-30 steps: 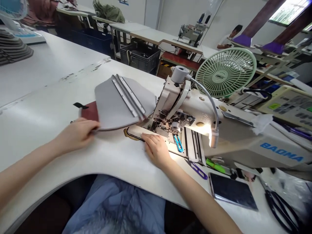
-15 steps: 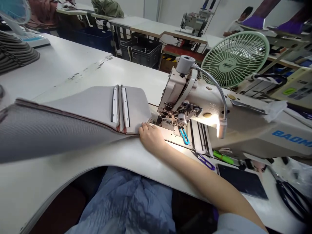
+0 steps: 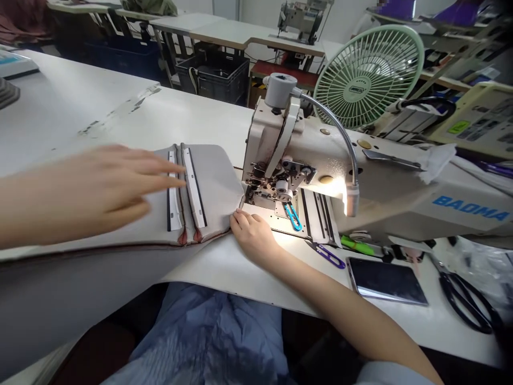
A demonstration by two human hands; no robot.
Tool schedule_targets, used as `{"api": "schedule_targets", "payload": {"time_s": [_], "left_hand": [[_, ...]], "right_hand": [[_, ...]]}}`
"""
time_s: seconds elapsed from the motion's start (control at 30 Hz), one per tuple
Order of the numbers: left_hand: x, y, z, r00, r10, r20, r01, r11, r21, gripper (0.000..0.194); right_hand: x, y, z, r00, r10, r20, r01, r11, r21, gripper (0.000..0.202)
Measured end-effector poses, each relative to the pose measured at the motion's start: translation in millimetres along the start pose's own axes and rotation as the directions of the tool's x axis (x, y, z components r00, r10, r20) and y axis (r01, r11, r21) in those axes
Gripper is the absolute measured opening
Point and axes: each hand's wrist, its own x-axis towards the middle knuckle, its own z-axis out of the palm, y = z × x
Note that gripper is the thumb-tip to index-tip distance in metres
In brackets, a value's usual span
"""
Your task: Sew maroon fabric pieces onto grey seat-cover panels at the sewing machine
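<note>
Your grey fabric panel (image 3: 216, 182) lay on the tabletop (image 3: 196, 115), its right-hand corner just beside the head of the sewing machine (image 3: 262, 131). It looked light and soft, apt to sag where its near-left part spread past the dark seam (image 3: 116, 249) toward your lap, while the pale strips (image 3: 194, 187) probably made the middle stiffer. Your right hand (image 3: 254, 235) had its fingertips at the near-right corner; the underside was hidden, so you could not tell whether that grip pinched the cloth or only pressed it. Your left hand (image 3: 100, 187), blurred, was wide with nothing in its grip, fingers reaching over the strips, contact unclear. The seamed edge seemed the firmest hold; the smooth face might have slid under a flat palm.
</note>
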Motion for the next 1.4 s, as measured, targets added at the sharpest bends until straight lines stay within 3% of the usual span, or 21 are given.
{"api": "schedule_targets", "payload": {"time_s": [0.07,0.1,0.2,0.3,0.53,0.7,0.8,0.87,0.97,1.07,1.23,1.4], "left_hand": [[56.2,16.6,25.3,0.96,0.246,0.135,-0.234,0.967,-0.099,0.042],[79.4,23.4,42.5,0.948,0.278,0.156,-0.261,0.958,-0.123,0.039],[124.2,35.9,92.4,0.947,0.292,0.135,-0.276,0.952,-0.13,0.04],[138.7,40.0,115.6,0.957,0.26,0.131,-0.24,0.959,-0.153,0.046],[141.4,45.4,109.8,0.958,0.166,0.232,-0.124,0.974,-0.188,0.052],[140.4,46.1,111.2,0.967,0.222,0.124,-0.202,0.967,-0.157,0.052],[138.6,54.6,96.8,0.968,0.24,0.079,-0.229,0.966,-0.122,0.033],[136.8,65.1,83.7,0.961,0.195,0.194,-0.166,0.974,-0.154,0.012],[134.5,81.7,72.3,0.875,0.119,0.468,-0.02,0.977,-0.21,0.039],[134.6,91.4,75.4,0.828,0.109,0.55,0.002,0.981,-0.196,0.037],[133.3,90.1,84.8,0.828,0.113,0.549,-0.013,0.983,-0.183,0.021],[131.2,89.0,85.8,0.835,0.106,0.54,-0.008,0.983,-0.181,0.023]], "right_hand": [[-3.0,2.0,3.8,1.0,0.001,-0.028,-0.001,1.0,0.012,0.034],[-4.5,3.4,5.9,0.999,-0.003,-0.037,0.003,1.0,0.017,0.034],[-8.2,9.6,10.5,0.999,0.0,-0.042,0.001,1.0,0.017,0.033],[-11.1,18.0,10.8,0.998,0.046,-0.034,-0.046,0.999,-0.005,0.033],[-13.4,25.1,6.7,0.998,0.062,0.013,-0.063,0.998,0.01,0.031],[-14.4,24.6,0.0,0.994,0.103,0.038,-0.106,0.99,0.097,0.031],[-25.2,36.7,-17.3,0.977,0.19,0.095,-0.205,0.963,0.176,0.027],[-37.3,52.9,-31.2,0.925,0.354,0.136,-0.371,0.921,0.123,0.021],[-55.5,84.2,-45.5,0.747,0.654,0.123,-0.645,0.757,-0.106,0.022],[-63.4,109.8,-46.9,0.603,0.789,0.118,-0.752,0.611,-0.245,0.031],[-60.2,122.3,-39.7,0.559,0.797,0.228,-0.733,0.604,-0.312,0.028],[-66.3,127.4,-37.6,0.51,0.831,0.223,-0.778,0.556,-0.293,0.033]]}}
